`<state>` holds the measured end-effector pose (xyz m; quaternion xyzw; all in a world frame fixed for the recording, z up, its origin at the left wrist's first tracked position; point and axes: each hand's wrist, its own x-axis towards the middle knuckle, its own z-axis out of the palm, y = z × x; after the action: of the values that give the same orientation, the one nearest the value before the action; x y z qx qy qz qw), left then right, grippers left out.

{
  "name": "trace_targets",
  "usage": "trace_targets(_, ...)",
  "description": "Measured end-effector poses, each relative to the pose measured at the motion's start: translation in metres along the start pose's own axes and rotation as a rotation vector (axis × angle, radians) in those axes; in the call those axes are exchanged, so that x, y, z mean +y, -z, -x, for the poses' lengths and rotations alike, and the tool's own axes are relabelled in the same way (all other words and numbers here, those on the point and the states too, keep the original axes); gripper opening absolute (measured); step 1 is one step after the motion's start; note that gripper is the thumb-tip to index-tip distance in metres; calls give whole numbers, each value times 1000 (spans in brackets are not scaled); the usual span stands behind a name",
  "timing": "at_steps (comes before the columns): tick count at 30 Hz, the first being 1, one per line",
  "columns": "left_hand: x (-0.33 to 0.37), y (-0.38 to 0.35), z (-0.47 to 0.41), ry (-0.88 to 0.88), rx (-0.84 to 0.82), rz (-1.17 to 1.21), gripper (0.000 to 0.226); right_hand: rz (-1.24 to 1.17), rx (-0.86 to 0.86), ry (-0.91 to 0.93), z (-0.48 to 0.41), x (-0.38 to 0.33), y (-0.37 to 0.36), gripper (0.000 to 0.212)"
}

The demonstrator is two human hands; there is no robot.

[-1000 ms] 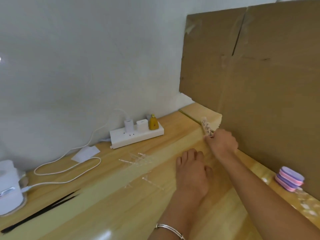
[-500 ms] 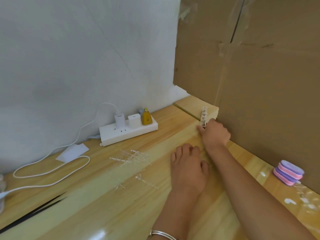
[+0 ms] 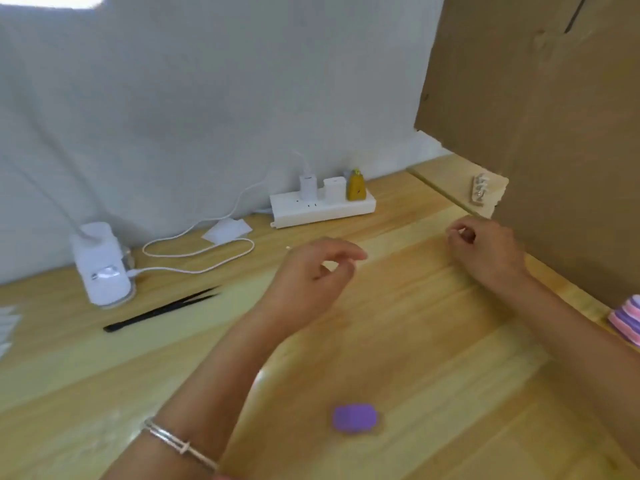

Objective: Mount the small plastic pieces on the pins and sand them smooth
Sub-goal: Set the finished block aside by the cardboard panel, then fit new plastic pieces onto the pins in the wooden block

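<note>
A small wooden holder (image 3: pixel 479 190) carrying tiny white plastic pieces stands far right, against the cardboard sheet (image 3: pixel 540 133). My right hand (image 3: pixel 485 252) hovers just in front of it, apart from it, fingers curled in, with nothing visible in them. My left hand (image 3: pixel 311 275) is raised over the middle of the table (image 3: pixel 433 341); its fingers are loosely bent and nothing shows between them. Motion blur hides small detail. A purple sanding block (image 3: pixel 354 418) lies near the front.
A stack of pink and purple sanding blocks (image 3: pixel 627 318) sits at the right edge. Black tweezers (image 3: pixel 162 308), a white device (image 3: pixel 102 265) with its cable, a white card (image 3: pixel 227 230) and a power strip (image 3: pixel 322 207) lie along the wall.
My right hand has let go of the wooden holder and drawn back toward me. My left hand has lifted off the table. The view has swung left and down.
</note>
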<state>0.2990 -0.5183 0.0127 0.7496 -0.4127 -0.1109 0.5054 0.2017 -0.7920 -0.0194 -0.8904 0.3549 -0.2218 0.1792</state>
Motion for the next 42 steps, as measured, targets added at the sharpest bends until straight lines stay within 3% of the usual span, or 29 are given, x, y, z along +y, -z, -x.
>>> trace_targets(4, -14, 88, 100, 75, 193, -158, 21, -168, -68, 291, 78, -52, 25, 12)
trace_targets(7, -16, 118, 187, 153, 278, -244, 12, -399, -468, 533, 156, -99, 36, 13)
trace_targets(9, -15, 126, 238, 196, 255, -349, 17, -287, -741, 741, 196, -124, 27, 26)
trace_targets(10, -15, 130, 260, 233, 234, -381, 13, -205, -791, 839, 209, -133, 18, 34)
trace_targets(12, -15, 141, 300, 300, 245, -384, 10, -88, -776, 990, 227, -144, -1, 44)
trace_targets(15, -19, 165, 354, 418, 440, -434, 15, -134, -705, 1018, 244, -164, -13, 31)
trace_targets(19, -25, 201, 416, 719, 693, -810, 23, -280, -562, 1148, 256, -190, -27, 34)
trace_targets(22, -26, 219, 444, 967, 638, -1015, 44, -375, -500, 1214, 269, -216, -43, 20)
trace_targets(25, -25, 229, 456, 1056, 604, -1048, 53, -426, -393, 1306, 286, -236, -72, 14)
trace_targets(28, -28, 228, 465, 993, 588, -1077, 40, -392, -425, 1366, 295, -247, -93, 16)
trace_targets(32, -33, 227, 475, 842, 710, -1268, 27, -391, -515, 1347, 295, -252, -106, 35)
trace_targets(38, -34, 246, 455, 1196, 615, -1389, 34, -430, -513, 1337, 300, -260, -99, 34)
trace_targets(42, -42, 265, 441, 1268, 623, -1329, 38, -424, -529, 1352, 298, -262, -88, 28)
